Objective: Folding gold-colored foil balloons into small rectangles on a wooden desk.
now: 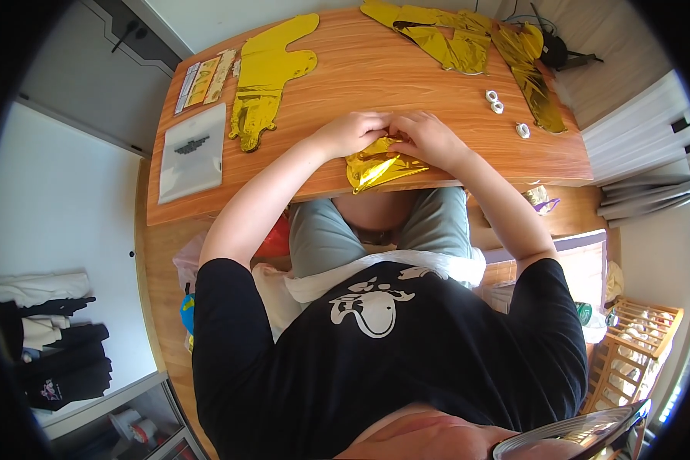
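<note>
A shiny gold foil balloon (379,165), flat and folded over, lies at the near edge of the wooden table, its lower part overhanging that edge. My left hand (353,132) has its fingers bent down on the foil's upper left part. Beside it, fingertips almost touching, my right hand (429,138) pinches the foil's upper right part. The hands hide the exact grip. Farther left on the table lies another flat gold foil balloon (272,73), spread out and uninflated.
More gold foil (452,38) lies at the table's far right, with a long foil piece (525,73) beside it. Small white rolls (492,97) sit nearby. A clear plastic sleeve (192,157) and printed cards (199,80) lie along the left edge. A black device (557,54) stands in the far right corner.
</note>
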The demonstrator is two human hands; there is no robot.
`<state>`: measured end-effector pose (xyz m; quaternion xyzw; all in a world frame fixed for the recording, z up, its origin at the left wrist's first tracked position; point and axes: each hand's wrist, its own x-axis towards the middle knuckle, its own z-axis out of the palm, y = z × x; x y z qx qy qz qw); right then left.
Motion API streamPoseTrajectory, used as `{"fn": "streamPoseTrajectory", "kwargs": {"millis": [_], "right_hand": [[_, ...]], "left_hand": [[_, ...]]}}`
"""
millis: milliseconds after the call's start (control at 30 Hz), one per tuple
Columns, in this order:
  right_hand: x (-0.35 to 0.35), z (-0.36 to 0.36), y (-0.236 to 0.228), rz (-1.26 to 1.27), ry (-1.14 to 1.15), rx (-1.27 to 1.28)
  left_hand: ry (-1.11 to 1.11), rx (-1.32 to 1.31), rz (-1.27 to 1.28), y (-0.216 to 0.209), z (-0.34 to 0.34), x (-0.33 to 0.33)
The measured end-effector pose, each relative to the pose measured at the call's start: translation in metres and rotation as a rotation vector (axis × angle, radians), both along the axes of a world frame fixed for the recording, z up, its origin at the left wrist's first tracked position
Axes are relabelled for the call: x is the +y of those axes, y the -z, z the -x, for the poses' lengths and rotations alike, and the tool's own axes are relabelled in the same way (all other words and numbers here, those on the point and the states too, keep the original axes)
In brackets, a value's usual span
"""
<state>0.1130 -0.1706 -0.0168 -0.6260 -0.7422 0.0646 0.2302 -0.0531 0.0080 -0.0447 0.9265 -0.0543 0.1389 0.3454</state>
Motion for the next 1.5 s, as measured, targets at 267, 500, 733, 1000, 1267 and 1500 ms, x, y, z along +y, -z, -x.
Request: {"fn": "streamPoseTrajectory", "kwargs": {"millis": [267,500,733,1000,1267,1500], "right_hand": [[-0.032,0.038,0.016,-0.291,0.079,-0.132],[-0.023,0.026,0.017,-0.250,0.008,-0.005],[-0.007,-0.004,0.000,-0.035,-0.235,-0.079],[-0.004,-0.008,-0.002,-0.045,-0.262,-0.092],[-0.049,0.006,-0.001,-0.096,-0.207,-0.007],[-0.071,0.018,0.009,-0.204,-0.177,0.025]], "left_hand": [[-0.086,-0.023,-0.225,0.008,0.009,-0.010],[-0.538,-0.046,-0.360,0.012,0.033,-0.051],[-0.575,0.215,-0.302,-0.025,0.037,-0.057],[-0.144,0.108,-0.534,0.010,0.036,-0.024],[-0.159,0.161,-0.540,0.005,0.037,-0.029],[-0.147,0.103,-0.541,0.011,0.036,-0.027]]}}
